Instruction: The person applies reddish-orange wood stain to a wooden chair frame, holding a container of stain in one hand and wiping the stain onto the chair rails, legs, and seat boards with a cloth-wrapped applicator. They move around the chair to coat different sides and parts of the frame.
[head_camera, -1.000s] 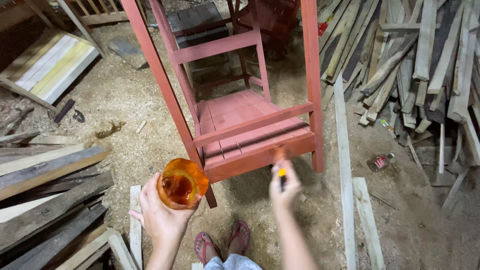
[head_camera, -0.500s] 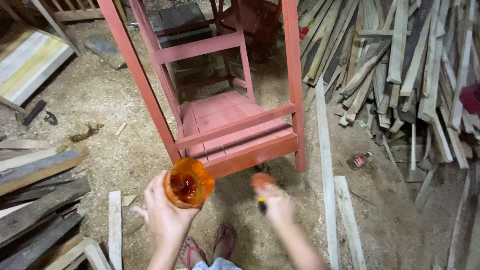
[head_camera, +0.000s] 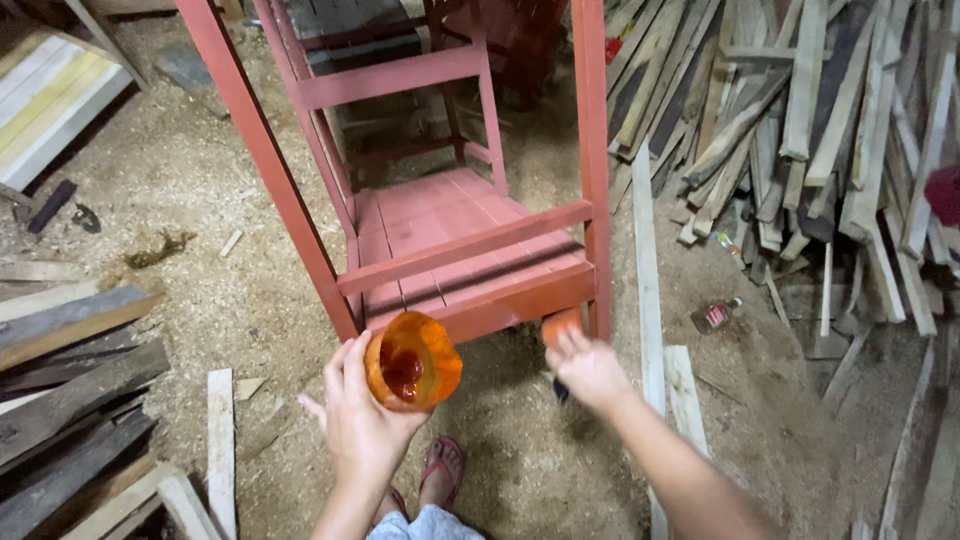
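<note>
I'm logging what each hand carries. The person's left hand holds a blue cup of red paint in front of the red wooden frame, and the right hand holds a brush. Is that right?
Not quite: the cup is orange, not blue, as the head view shows. The rest stands: the left hand holds it, with red paint inside, in front of the red wooden frame, and the right hand holds a brush, though motion blurs it.

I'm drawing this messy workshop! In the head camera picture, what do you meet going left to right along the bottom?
Dark planks → left hand holding an orange container → right hand with a brush → small can.
</note>
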